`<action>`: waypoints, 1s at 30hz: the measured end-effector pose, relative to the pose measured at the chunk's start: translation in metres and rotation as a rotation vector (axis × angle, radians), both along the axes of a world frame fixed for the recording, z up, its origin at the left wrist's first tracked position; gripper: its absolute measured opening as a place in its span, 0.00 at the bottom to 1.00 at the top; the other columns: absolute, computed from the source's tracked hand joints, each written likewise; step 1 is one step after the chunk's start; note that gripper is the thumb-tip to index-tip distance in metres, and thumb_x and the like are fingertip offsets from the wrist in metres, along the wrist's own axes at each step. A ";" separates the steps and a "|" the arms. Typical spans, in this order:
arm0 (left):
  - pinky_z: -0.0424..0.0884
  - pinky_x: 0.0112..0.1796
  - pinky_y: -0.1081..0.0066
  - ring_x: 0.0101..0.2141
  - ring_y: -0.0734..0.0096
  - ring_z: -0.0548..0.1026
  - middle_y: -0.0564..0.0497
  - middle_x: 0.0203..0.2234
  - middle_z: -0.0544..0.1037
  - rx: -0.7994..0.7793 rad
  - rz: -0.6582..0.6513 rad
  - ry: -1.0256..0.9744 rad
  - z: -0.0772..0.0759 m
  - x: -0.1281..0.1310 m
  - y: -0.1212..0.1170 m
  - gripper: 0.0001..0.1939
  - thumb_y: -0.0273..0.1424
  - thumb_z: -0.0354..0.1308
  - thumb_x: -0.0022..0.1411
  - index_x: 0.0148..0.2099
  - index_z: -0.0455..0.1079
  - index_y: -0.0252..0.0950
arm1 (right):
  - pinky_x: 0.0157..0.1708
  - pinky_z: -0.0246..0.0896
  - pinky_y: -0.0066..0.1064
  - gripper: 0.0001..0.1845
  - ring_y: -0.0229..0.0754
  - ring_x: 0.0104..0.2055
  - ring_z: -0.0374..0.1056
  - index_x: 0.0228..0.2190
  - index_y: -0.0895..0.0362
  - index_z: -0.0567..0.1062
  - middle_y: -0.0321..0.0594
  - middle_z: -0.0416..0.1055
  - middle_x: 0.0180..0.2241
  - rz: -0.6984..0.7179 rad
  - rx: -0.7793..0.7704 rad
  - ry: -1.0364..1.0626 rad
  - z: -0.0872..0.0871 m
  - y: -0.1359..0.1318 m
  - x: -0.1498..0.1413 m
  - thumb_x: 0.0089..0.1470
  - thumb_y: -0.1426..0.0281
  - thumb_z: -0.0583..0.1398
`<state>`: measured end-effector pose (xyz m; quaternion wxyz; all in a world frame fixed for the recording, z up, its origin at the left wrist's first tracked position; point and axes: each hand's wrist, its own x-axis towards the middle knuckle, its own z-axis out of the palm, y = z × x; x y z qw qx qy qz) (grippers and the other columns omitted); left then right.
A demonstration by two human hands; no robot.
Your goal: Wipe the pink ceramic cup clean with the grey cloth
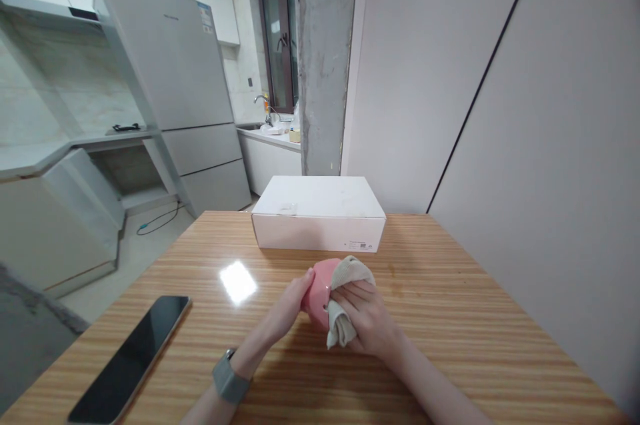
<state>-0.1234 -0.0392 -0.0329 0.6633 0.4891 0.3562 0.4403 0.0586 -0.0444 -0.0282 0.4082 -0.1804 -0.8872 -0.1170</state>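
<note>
Just in front of the white box, my left hand (295, 301) grips a glossy pink rounded object (319, 291) by its left side. Its kind is hard to make out, since a cloth and fingers cover much of it. My right hand (367, 318) holds a crumpled grey-beige cloth (353, 270) against the object's right side. Part of the cloth (341, 326) hangs below the right fingers. A grey-banded watch (230, 377) is on my left wrist.
A closed white box (317, 231) stands at the far side of the wooden table (450, 318). A dark-screened phone (133, 358) lies at the left. Beyond are a fridge (170, 65), a bare concrete pillar (325, 65) and a white wall (425, 78) on the right.
</note>
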 end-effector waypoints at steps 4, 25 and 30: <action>0.62 0.49 0.60 0.49 0.56 0.70 0.42 0.48 0.75 0.001 -0.135 -0.214 0.000 0.005 -0.003 0.25 0.44 0.50 0.64 0.56 0.68 0.32 | 0.37 0.66 0.45 0.16 0.51 0.36 0.71 0.39 0.60 0.71 0.51 0.76 0.34 -0.077 -0.134 0.128 0.000 0.002 0.006 0.53 0.68 0.48; 0.61 0.45 0.65 0.40 0.60 0.70 0.48 0.34 0.79 0.200 0.134 0.348 0.000 -0.009 0.000 0.25 0.48 0.46 0.63 0.38 0.76 0.33 | 0.36 0.68 0.37 0.18 0.46 0.30 0.72 0.39 0.67 0.74 0.50 0.77 0.28 0.128 0.124 -0.039 0.002 -0.007 -0.005 0.58 0.71 0.47; 0.62 0.46 0.63 0.41 0.60 0.70 0.47 0.35 0.78 0.111 0.055 0.152 -0.002 -0.002 -0.001 0.25 0.47 0.47 0.64 0.43 0.74 0.31 | 0.36 0.67 0.39 0.18 0.48 0.32 0.72 0.39 0.65 0.73 0.51 0.77 0.30 0.027 0.084 -0.004 0.004 -0.005 0.000 0.58 0.68 0.48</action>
